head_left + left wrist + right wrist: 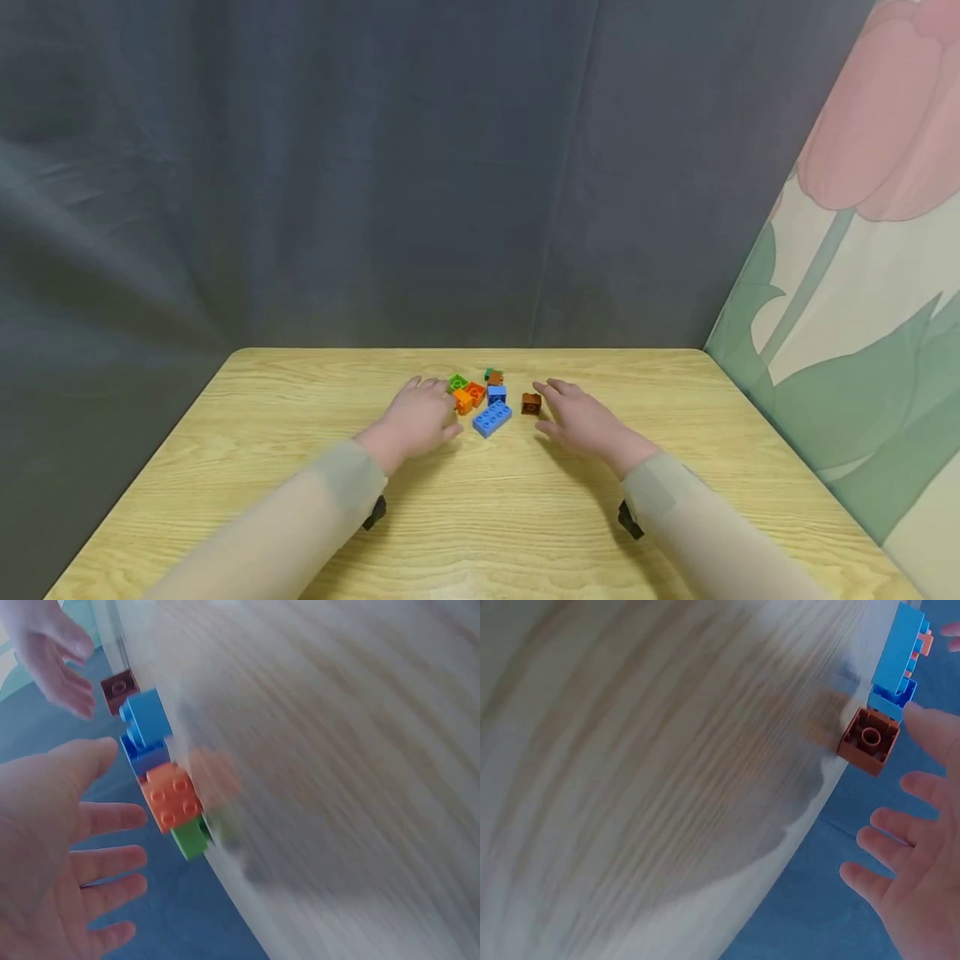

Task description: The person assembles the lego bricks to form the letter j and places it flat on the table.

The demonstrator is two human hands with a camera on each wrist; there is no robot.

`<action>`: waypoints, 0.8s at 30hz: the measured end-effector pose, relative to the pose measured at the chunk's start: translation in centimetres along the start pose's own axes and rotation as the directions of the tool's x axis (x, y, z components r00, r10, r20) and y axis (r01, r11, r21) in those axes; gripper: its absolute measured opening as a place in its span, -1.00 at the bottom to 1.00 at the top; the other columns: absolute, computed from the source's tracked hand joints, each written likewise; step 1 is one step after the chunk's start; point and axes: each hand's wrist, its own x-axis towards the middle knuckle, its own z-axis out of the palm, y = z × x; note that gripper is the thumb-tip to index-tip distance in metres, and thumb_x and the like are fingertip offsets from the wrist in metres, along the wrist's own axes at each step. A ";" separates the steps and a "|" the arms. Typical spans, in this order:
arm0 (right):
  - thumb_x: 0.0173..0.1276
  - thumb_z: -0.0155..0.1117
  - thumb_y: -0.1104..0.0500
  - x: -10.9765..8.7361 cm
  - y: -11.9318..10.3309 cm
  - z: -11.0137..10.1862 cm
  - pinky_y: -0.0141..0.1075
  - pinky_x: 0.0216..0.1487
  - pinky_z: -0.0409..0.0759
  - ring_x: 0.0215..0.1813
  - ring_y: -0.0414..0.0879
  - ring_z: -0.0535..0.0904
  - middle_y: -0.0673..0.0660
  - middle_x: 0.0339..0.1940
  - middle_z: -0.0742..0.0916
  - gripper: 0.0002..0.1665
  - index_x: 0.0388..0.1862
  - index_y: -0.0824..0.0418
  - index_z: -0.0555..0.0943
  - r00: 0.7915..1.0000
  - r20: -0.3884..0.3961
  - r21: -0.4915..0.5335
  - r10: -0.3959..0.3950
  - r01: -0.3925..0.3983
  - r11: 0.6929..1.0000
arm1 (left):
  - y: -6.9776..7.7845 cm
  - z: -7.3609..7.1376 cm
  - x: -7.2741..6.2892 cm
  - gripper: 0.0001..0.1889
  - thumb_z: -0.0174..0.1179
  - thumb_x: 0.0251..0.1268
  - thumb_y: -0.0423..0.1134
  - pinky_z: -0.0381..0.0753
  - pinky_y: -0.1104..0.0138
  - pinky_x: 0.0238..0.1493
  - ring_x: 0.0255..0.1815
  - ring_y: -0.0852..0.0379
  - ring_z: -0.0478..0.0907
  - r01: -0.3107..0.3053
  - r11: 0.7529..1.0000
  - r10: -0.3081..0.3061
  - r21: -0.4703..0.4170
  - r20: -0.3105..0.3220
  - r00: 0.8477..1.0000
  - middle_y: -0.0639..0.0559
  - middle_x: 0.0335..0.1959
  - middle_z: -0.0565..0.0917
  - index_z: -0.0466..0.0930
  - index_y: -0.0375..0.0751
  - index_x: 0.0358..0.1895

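Observation:
My left hand [420,417] hovers over the table at the left of a small cluster of toy building bricks, its fingers spread and holding nothing. Nearest to it are an orange brick [462,402], an orange-red brick [475,393] and a green brick [457,382]. A long blue brick [492,419] lies in front, studs up, with a shorter blue brick [497,394] behind it. To the right, my right hand [581,418] is beside a brown brick [531,404], fingers extended with nothing in them. That brown brick [870,741] lies on its side, its hollow underside showing.
Farther back sit another brown brick [496,377] and a dark green piece [488,373], partly hidden. The wooden table [480,533] ends at a dark grey curtain [405,183]. A tulip-patterned panel [862,333] stands along the right side.

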 end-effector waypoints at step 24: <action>0.37 0.37 0.17 3.1 -0.6 1.5 -0.21 -0.37 0.47 -0.42 -0.13 0.48 -0.04 -0.43 0.63 -0.80 -0.43 0.09 0.54 0.984 -0.097 0.217 0.148 -0.125 0.968 | 4.4 1.3 4.2 -0.69 0.28 0.32 0.10 0.51 0.23 -0.41 -0.50 0.19 0.44 -0.001 0.997 0.003 -0.072 0.018 1.000 0.12 -0.51 0.53 0.60 -0.06 -0.38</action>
